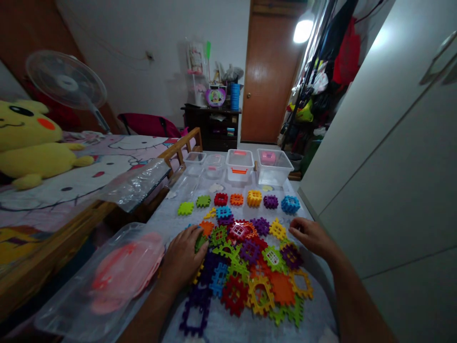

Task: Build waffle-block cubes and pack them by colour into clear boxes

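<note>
A heap of colourful plastic waffle blocks (246,267) covers the near part of the grey table (160,226). Above it stands a row of several single blocks, from a lime green block (185,208) to a blue block (290,204). My left hand (183,259) rests curled on the heap's left edge, over a green block (200,243); whether it grips that block is hidden. My right hand (309,237) lies at the heap's upper right with its fingers apart, holding nothing. Its fingertips are close to a yellow block (277,229).
Clear plastic boxes stand at the table's far end, one with orange latches (240,165), another with a pink item (273,166). A pink lid in clear plastic (123,271) lies left of my left hand. A wooden bed rail (180,150) and white wardrobe (385,143) flank the table.
</note>
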`<state>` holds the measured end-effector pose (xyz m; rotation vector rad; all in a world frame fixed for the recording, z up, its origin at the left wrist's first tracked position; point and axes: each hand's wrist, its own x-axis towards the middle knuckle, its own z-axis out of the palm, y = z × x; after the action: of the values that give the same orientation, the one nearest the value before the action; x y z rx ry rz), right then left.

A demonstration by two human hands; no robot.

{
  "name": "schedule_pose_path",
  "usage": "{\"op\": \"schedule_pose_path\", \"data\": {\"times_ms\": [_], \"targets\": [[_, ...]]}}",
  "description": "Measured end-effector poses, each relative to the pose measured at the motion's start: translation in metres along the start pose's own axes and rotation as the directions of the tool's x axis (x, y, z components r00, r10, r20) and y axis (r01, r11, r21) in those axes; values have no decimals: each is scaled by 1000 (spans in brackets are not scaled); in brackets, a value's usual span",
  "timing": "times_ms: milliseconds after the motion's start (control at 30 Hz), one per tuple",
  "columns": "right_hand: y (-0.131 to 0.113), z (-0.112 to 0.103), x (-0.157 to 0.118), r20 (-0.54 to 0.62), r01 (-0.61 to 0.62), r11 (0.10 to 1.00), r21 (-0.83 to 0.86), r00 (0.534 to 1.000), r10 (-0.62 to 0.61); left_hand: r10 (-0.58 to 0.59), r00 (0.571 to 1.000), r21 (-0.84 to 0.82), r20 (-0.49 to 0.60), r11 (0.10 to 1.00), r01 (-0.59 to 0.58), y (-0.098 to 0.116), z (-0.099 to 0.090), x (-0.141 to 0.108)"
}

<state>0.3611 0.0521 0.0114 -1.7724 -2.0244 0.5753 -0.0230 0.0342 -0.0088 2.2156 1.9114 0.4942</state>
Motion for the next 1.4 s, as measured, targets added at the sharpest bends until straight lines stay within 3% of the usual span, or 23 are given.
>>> {"op": "schedule_pose_path", "data": {"times_ms": [100,200,367,500,700,800,900,967,1067,1200,1400], "targets": [[1,-7,-9,193,-67,998,-1,979,66,-8,1000,-3,9,1000,8,1,-1,0],[-6,-6,-14,275,-106,994,-2,956,103,-13,1000,-9,17,1000,13,1,-2,0],[-15,1,-12,206,-5,998,-65,978,19,-10,1000,-12,-4,1000,10,0,0,0],[-16,2,-10,171,6,999,-46,985,2,-9,1000,-17,-6,1000,9,0,1,0],[-15,0,-9,224,-87,950,298,974,19,-4,1000,-22,-3,1000,4,0,0,0],[-21,3,-6,73,-40,939,342,997,16,-6,1000,-25,-13,1000,5,0,1,0],[-33,11,-1,-214,83,985,153,976,-49,-3,1000,-26,-15,1000,3,-1,1,0],[-42,19,1,-281,154,988,12,949,-145,-1,1000,-23,-14,1000,1,-1,1,0],[-54,32,3,-195,225,973,-55,953,-231,1,1000,-21,-21,1000,-1,-1,1,0],[-63,36,1,3,234,970,70,972,-235,1,1000,-20,-13,1000,-1,-1,1,0],[-54,20,-4,11,176,983,45,984,-177,10,1000,-26,-24,1000,-11,-2,2,0]]}}
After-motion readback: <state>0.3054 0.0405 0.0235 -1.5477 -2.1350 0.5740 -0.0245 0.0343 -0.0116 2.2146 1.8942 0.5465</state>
